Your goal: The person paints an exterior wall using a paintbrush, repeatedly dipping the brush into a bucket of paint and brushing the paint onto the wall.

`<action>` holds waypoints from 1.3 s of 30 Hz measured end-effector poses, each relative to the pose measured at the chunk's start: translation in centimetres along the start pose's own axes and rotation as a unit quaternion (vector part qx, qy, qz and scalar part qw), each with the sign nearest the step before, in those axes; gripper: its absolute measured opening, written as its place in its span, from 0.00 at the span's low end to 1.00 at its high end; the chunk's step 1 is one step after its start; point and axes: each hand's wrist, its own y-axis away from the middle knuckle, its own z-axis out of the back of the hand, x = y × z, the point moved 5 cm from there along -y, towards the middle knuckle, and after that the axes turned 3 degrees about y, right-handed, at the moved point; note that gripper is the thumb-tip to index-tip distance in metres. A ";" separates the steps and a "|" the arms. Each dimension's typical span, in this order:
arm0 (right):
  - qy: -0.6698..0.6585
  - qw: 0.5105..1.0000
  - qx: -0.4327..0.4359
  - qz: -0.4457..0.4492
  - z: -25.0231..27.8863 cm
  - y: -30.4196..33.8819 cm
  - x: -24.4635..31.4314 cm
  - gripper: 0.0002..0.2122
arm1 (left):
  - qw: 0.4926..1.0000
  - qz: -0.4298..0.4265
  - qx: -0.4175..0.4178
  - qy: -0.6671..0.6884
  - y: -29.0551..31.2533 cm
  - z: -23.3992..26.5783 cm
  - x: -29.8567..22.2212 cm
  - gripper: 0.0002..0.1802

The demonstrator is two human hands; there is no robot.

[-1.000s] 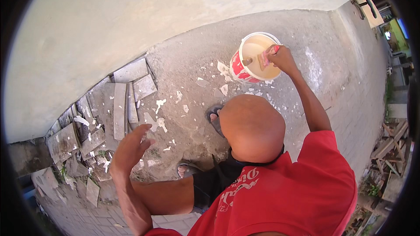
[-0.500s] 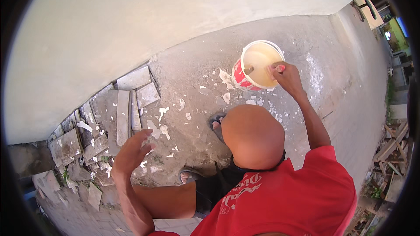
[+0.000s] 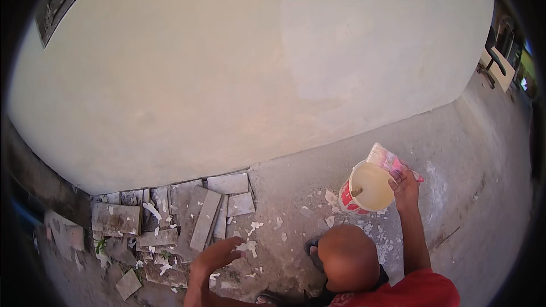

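In my right hand (image 3: 406, 189) is a wide paintbrush (image 3: 385, 158) with pale bristles and a pink-stained body. The fingers grip its handle, and the bristles point up and left over the far rim of the bucket. That white-and-red bucket (image 3: 350, 198) stands on the ground and holds cream-coloured liquid; a short stick-like piece shows inside its left side. My left hand (image 3: 219, 254) hangs free with fingers apart, above the ground near the broken tiles. Facing me is a cream wall (image 3: 216, 91) with a lighter painted patch (image 3: 352, 45) at its upper right.
Loose grey tiles and slabs (image 3: 206, 222) lie piled along the wall's foot at left. White flakes (image 3: 255, 227) are scattered over the concrete. My bent knee (image 3: 348, 256) is close below the bucket. A dark-framed opening (image 3: 65, 0) shows at upper left.
My right hand has lifted the paintbrush up out of the bucket, bristles now raised. The view has tilted up, showing more wall. My left hand stays open.
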 end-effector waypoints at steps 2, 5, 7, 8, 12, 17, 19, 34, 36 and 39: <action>0.096 0.988 0.085 0.087 -8.4 -0.2 2.7 0.14 | 1.000 -0.024 0.003 -0.006 -0.1 -0.3 -0.3 0.28; 0.218 0.934 0.182 0.219 -19.4 -1.4 4.4 0.13 | 1.000 -0.003 0.001 -0.003 -0.2 0.0 0.0 0.28; 0.285 0.863 0.246 0.336 -24.8 -2.3 5.5 0.12 | 0.999 0.034 -0.009 -0.027 -0.2 0.3 0.8 0.29; 0.316 0.820 0.274 0.391 -27.0 -2.7 6.0 0.11 | 0.999 0.042 -0.015 -0.030 -0.4 0.4 1.0 0.29; 0.404 0.668 0.327 0.533 -34.5 -2.5 9.6 0.12 | 0.999 0.045 -0.024 -0.005 -0.5 0.4 1.4 0.29; 0.429 0.598 0.306 0.604 -40.8 -3.5 15.5 0.12 | 0.999 0.032 -0.033 0.001 -0.1 0.6 2.1 0.30; 0.435 0.575 0.297 0.627 -42.9 -3.5 18.4 0.11 | 0.999 0.032 -0.031 0.006 -0.3 0.5 2.0 0.30; 0.537 0.396 0.305 0.680 -35.1 -3.4 6.3 0.18 | 0.999 0.019 -0.042 -0.013 -0.5 0.5 1.6 0.29; 0.549 0.389 0.326 0.664 -34.6 -2.9 5.8 0.17 | 0.999 0.021 -0.041 -0.014 -0.7 0.4 1.4 0.29; 0.537 0.408 0.340 0.655 -36.8 -2.6 8.1 0.15 | 0.999 0.024 -0.038 -0.022 -1.1 0.2 1.8 0.29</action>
